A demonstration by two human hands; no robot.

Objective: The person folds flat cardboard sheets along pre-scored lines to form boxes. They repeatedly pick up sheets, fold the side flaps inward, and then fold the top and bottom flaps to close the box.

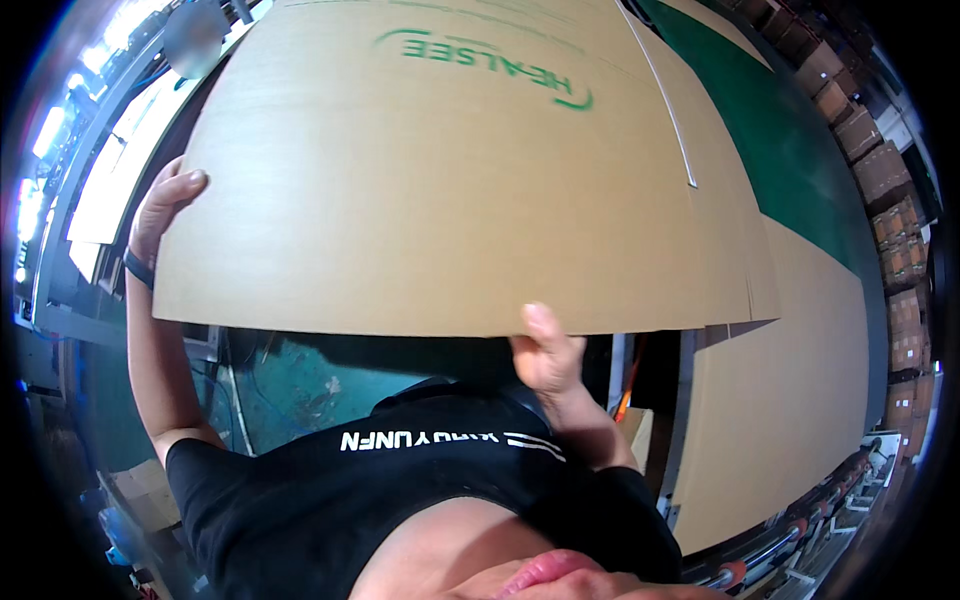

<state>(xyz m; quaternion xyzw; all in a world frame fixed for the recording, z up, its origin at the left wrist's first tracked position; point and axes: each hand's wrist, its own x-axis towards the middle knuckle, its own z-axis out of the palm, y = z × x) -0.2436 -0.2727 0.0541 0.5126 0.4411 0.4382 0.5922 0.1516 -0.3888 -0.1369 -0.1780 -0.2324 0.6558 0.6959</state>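
A large brown cardboard sheet (430,210) with green print and a slot on its right side spans the middle of the view. My left hand (160,205) grips its left edge, thumb on top and the other fingers mostly hidden beneath. At the near edge, right of the middle, my right hand (548,352) pinches the sheet, its thumb over the top and its fingers partly hidden below. The near edge lies in front of my body, above the green floor (310,390).
To the right lies another cardboard sheet (790,390), with a green surface (775,140) beyond it. A roller mechanism (790,545) runs along the lower right. Stacked cartons (885,175) line the far right. Machine framing (60,240) and pale panels (110,190) stand at left, near a blurred round shape (195,40).
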